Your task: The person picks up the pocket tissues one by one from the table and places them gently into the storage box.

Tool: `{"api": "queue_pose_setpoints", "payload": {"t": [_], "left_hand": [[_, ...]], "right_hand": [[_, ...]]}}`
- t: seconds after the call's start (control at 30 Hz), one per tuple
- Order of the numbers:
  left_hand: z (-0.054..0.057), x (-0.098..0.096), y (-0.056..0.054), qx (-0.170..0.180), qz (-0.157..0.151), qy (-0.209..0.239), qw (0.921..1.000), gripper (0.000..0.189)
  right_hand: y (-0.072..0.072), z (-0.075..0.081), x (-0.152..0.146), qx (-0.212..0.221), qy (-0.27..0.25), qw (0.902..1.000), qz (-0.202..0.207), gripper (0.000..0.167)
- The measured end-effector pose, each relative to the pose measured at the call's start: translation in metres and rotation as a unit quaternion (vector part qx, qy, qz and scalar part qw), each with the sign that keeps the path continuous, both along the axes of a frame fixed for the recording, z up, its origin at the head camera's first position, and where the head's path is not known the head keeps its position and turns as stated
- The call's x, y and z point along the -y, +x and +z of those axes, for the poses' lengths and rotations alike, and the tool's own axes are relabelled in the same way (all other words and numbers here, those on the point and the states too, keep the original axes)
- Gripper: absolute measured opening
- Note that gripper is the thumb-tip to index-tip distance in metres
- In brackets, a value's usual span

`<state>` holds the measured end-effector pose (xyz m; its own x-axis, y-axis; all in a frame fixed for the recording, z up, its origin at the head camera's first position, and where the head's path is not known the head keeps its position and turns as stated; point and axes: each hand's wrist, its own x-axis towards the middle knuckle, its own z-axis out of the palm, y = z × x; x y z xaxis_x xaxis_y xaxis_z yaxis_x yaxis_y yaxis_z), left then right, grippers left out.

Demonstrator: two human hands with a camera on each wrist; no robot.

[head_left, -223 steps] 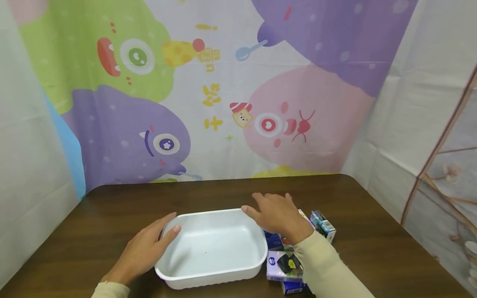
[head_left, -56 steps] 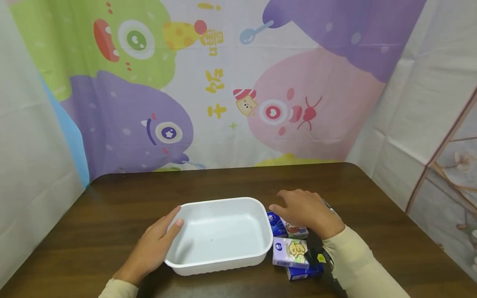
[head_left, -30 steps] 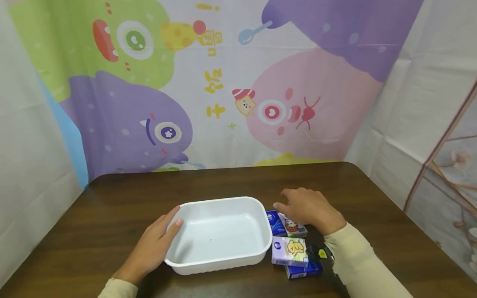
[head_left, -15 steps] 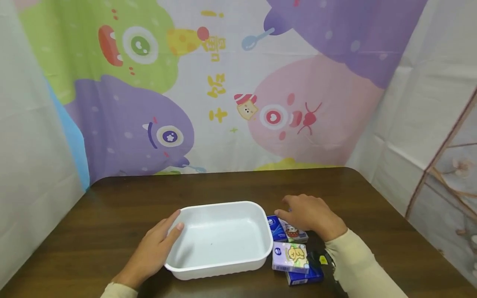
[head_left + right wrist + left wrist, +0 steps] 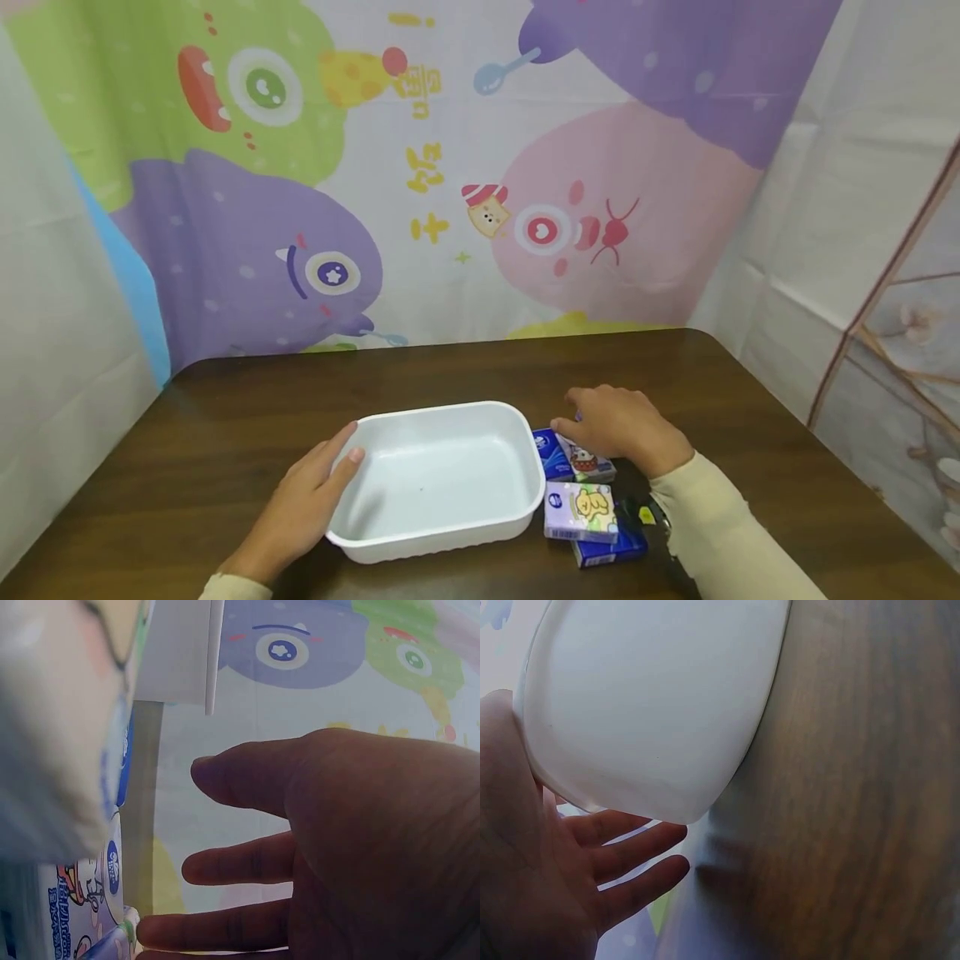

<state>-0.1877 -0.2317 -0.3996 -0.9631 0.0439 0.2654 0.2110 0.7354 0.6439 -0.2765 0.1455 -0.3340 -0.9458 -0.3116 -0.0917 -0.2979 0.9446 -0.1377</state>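
A white rectangular plastic tray (image 5: 442, 475) stands on the table with nothing in it. My left hand (image 5: 307, 500) rests at its left end, thumb over the rim. In the left wrist view the other fingers (image 5: 641, 889) stretch straight and spread beside the end wall. To the tray's right lie tissue packs: a lilac one with a yellow cartoon (image 5: 581, 511), a blue one partly under it (image 5: 611, 550), another blue one (image 5: 553, 457) and a cartoon-printed one (image 5: 588, 462). My right hand (image 5: 626, 425) hovers over the far packs, fingers extended, partly hiding them.
The brown table (image 5: 420, 375) runs back to a cartoon-printed cloth (image 5: 450, 292). White cloth hangs at both sides. A black object with a yellow mark (image 5: 647, 515) sits by my right wrist. A blurred pack (image 5: 52, 750) fills the right wrist view's left side.
Since the oldest frame, my right hand has moved right, away from the tray's rim, uncovering several packs and hiding the far-right one. Over the last second both hands stay nearly still.
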Motion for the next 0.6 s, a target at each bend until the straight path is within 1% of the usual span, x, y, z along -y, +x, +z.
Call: {"api": "queue_pose_setpoints", "payload": {"t": [0.2, 0.43, 0.6], "left_hand": [[0.0014, 0.0000, -0.0019, -0.006, -0.003, -0.001, 1.0000, 0.055], [-0.0010, 0.0005, 0.0024, 0.009, -0.001, 0.002, 1.0000, 0.056], [-0.0013, 0.0014, 0.0009, 0.003, -0.002, 0.002, 1.0000, 0.056]], "right_hand": [[-0.0016, -0.0003, -0.0006, -0.010, -0.002, 0.9999, -0.001, 0.058], [-0.0006, -0.0041, 0.0004, 0.004, 0.002, 1.0000, -0.008, 0.061], [-0.0031, -0.0038, 0.0001, 0.001, -0.003, 0.9999, -0.011, 0.060]]}}
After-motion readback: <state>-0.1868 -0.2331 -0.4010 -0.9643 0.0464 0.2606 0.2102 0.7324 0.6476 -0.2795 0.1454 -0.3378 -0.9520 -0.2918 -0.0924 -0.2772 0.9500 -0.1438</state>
